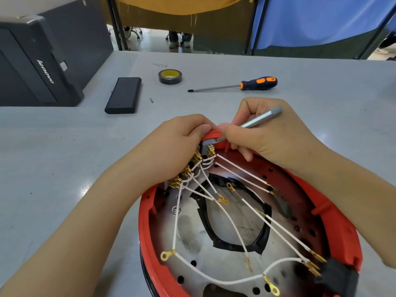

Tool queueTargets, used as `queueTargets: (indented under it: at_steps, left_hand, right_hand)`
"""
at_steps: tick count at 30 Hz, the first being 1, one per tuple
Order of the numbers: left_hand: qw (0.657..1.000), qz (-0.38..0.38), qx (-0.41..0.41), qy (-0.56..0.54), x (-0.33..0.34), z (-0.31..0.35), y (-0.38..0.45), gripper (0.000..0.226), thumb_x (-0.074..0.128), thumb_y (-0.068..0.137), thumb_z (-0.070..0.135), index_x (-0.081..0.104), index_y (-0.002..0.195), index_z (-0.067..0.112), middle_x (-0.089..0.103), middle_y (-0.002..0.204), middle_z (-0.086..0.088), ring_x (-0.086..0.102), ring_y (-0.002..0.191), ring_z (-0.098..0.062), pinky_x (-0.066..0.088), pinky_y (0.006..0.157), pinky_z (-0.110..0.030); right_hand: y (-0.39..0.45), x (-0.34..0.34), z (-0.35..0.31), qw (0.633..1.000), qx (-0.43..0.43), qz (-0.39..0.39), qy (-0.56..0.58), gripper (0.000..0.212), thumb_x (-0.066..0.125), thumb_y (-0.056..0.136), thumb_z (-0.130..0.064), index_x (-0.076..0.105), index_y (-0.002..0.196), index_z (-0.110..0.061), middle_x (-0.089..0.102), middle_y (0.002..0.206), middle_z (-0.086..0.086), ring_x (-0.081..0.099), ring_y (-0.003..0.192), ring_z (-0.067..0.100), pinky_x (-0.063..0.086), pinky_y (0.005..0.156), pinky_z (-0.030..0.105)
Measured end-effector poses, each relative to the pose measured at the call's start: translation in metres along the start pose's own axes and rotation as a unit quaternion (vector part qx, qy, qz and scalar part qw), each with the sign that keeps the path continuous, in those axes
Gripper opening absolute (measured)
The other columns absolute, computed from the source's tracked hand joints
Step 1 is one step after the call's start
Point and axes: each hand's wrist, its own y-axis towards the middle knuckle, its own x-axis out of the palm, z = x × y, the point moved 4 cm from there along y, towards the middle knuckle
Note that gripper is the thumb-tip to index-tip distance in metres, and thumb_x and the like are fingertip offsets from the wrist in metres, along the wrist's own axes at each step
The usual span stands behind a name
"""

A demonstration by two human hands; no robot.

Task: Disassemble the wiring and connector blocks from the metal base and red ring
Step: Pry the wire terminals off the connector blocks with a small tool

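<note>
A red ring (338, 224) surrounds a round metal base (216, 260) lying on the table. White wires (233, 228) with gold terminals fan across the base from a row of grey connector blocks (206, 144) at the ring's far rim. A black block (338, 277) sits at the lower right rim. My left hand (175, 146) grips the far rim and the connector blocks. My right hand (272, 138) holds a thin silver tool (261, 118) like a pen, its tip at the top grey block.
An orange-and-black screwdriver (235, 85), a roll of black tape (170, 76), a black flat case (124, 95) and a tiny screw (151, 100) lie on the grey table beyond the ring. A black Lenovo computer (32, 61) stands at the far left.
</note>
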Motion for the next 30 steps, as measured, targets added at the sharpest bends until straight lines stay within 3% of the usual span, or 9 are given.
queueTargets:
  at_steps: [2, 4, 8, 13, 18, 22, 24, 27, 30]
  left_hand:
    - [1.0, 0.002, 0.002, -0.004, 0.0, 0.0, 0.0, 0.029, 0.038, 0.1, 0.033, 0.057, 0.082, 0.045, 0.052, 0.052, 0.025, 0.046, 0.041, 0.006, 0.03, 0.037, -0.006]
    - [1.0, 0.002, 0.006, -0.006, 0.0, 0.001, -0.001, 0.029, 0.038, 0.1, 0.031, 0.057, 0.08, 0.041, 0.052, 0.051, 0.028, 0.047, 0.043, 0.009, 0.031, 0.039, -0.005]
    - [1.0, -0.001, 0.009, -0.016, -0.001, 0.002, -0.001, 0.029, 0.038, 0.1, 0.029, 0.06, 0.085, 0.041, 0.054, 0.056, 0.035, 0.049, 0.051, 0.017, 0.032, 0.042, -0.003]
    - [1.0, -0.005, 0.01, -0.01, 0.0, 0.002, -0.001, 0.029, 0.037, 0.101, 0.03, 0.059, 0.085, 0.04, 0.054, 0.056, 0.033, 0.049, 0.051, 0.015, 0.032, 0.043, -0.003]
    - [1.0, -0.003, 0.01, -0.018, 0.0, 0.002, -0.001, 0.029, 0.037, 0.101, 0.029, 0.06, 0.087, 0.04, 0.054, 0.056, 0.035, 0.049, 0.051, 0.018, 0.033, 0.043, -0.003]
    - [1.0, 0.001, 0.008, -0.013, 0.0, 0.002, -0.001, 0.029, 0.037, 0.101, 0.029, 0.059, 0.086, 0.04, 0.053, 0.056, 0.036, 0.049, 0.05, 0.018, 0.032, 0.042, -0.003]
    - [1.0, 0.002, 0.006, -0.007, 0.0, 0.001, -0.001, 0.028, 0.037, 0.1, 0.03, 0.059, 0.086, 0.04, 0.058, 0.06, 0.031, 0.051, 0.054, 0.014, 0.035, 0.044, -0.006]
    - [1.0, 0.005, 0.006, -0.002, 0.0, 0.0, 0.001, 0.027, 0.037, 0.1, 0.031, 0.062, 0.091, 0.038, 0.065, 0.078, 0.012, 0.055, 0.072, 0.003, 0.04, 0.06, -0.01]
    - [1.0, 0.007, 0.004, -0.002, 0.0, -0.001, 0.001, 0.028, 0.038, 0.1, 0.031, 0.061, 0.088, 0.04, 0.063, 0.072, 0.015, 0.053, 0.065, 0.009, 0.037, 0.054, -0.005]
  right_hand:
    - [0.002, -0.001, 0.001, 0.999, 0.003, 0.001, 0.033, 0.025, 0.075, 0.082, -0.022, 0.058, 0.068, -0.01, 0.064, 0.053, 0.012, 0.055, 0.038, 0.01, 0.044, 0.046, 0.015]
    - [0.004, -0.001, 0.002, 0.999, 0.003, 0.004, 0.048, 0.025, 0.074, 0.082, -0.025, 0.06, 0.067, -0.01, 0.066, 0.057, 0.009, 0.056, 0.038, 0.012, 0.038, 0.042, 0.009]
    - [0.007, 0.002, 0.005, 1.0, 0.002, 0.008, 0.028, 0.028, 0.064, 0.09, -0.033, 0.053, 0.073, -0.014, 0.066, 0.057, 0.004, 0.055, 0.035, 0.016, 0.037, 0.04, 0.011]
    - [0.007, 0.006, 0.006, 0.999, -0.005, -0.001, 0.042, 0.029, 0.056, 0.095, -0.032, 0.046, 0.073, -0.016, 0.064, 0.054, 0.005, 0.057, 0.037, 0.024, 0.035, 0.04, 0.011]
    - [0.008, 0.008, 0.002, 1.0, -0.022, -0.015, 0.012, 0.028, 0.052, 0.097, -0.031, 0.044, 0.073, -0.02, 0.058, 0.051, 0.003, 0.046, 0.034, 0.013, 0.037, 0.04, 0.018]
    - [0.015, 0.008, -0.001, 0.998, 0.006, -0.051, 0.024, 0.028, 0.052, 0.097, -0.029, 0.042, 0.074, -0.018, 0.056, 0.05, 0.001, 0.043, 0.035, 0.014, 0.035, 0.04, 0.02]
    - [0.017, 0.011, -0.003, 0.998, 0.005, -0.058, 0.033, 0.027, 0.051, 0.098, -0.026, 0.042, 0.074, -0.017, 0.053, 0.05, 0.002, 0.042, 0.034, 0.01, 0.035, 0.04, 0.019]
    - [0.017, 0.016, -0.004, 0.999, -0.014, -0.043, 0.025, 0.027, 0.05, 0.098, -0.025, 0.043, 0.074, -0.016, 0.05, 0.049, 0.0, 0.042, 0.035, 0.005, 0.033, 0.041, 0.012]
    - [0.017, 0.015, -0.003, 0.999, -0.016, -0.011, 0.048, 0.027, 0.048, 0.099, -0.022, 0.044, 0.075, -0.011, 0.046, 0.047, 0.001, 0.038, 0.033, 0.006, 0.031, 0.039, 0.013]
